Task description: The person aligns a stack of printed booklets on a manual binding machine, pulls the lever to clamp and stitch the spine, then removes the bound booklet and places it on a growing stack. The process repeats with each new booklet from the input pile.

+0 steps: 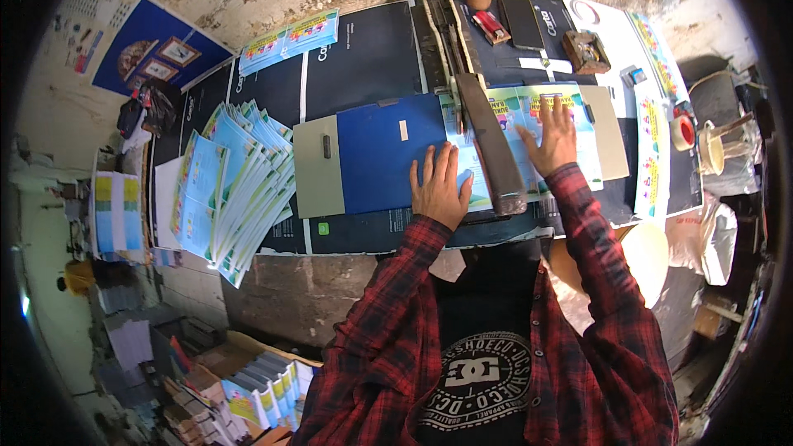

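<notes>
Both your hands lie flat, fingers spread, grasping nothing: left hand (440, 186) and right hand (552, 139) press the printed sheets (529, 116) under the cutter blade (493, 153). Uncut, apparently; fanned leaflets (239, 186) wait left on the desk (363, 49).

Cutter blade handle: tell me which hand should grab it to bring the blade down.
Probably the left hand: it lies flat by the blade handle, whereas the right hand presses the printed sheet farther up, holding it flat, so it looks better kept there.

Red-and-black plaid shirt sleeves over a black, seemingly white-printed tee.
</notes>
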The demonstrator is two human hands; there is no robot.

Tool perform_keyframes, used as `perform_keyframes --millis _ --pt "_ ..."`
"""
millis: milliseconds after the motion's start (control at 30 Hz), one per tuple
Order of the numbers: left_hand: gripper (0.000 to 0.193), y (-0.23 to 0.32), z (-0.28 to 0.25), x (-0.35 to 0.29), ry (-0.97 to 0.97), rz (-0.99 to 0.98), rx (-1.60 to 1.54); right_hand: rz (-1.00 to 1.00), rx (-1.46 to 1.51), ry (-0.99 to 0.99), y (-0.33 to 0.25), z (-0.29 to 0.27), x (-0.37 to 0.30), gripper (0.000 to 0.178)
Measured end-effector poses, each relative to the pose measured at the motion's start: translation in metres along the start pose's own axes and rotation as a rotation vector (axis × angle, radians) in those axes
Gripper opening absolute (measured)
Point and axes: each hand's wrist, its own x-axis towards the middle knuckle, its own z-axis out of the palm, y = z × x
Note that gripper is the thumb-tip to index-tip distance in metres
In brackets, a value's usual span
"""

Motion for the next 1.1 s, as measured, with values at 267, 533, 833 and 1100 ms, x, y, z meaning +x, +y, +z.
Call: perform_keyframes --millis 267,533,833,1100 --pt "0.06 -0.005 0.016 -0.001 0.017 -0.001 0.063 -0.386 0.326 -0.009 -0.143 -0.161 0.026 0.079" --pt "0.063 -0.008 0.017 -0.003 0.088 0.003 0.048 -0.278 0.103 -0.186 -0.134 -0.1 -0.049 0.082" --pt "0.059 -0.006 0.013 0.001 0.076 -0.005 0.039 -0.238 0.189 -0.003 -0.127 -0.032 -0.075 0.084" --pt "0.056 -0.01 0.013 -0.005 0.04 0.028 0.1 -0.212 0.425 -0.363 -0.14 -0.137 -0.018 0.063"
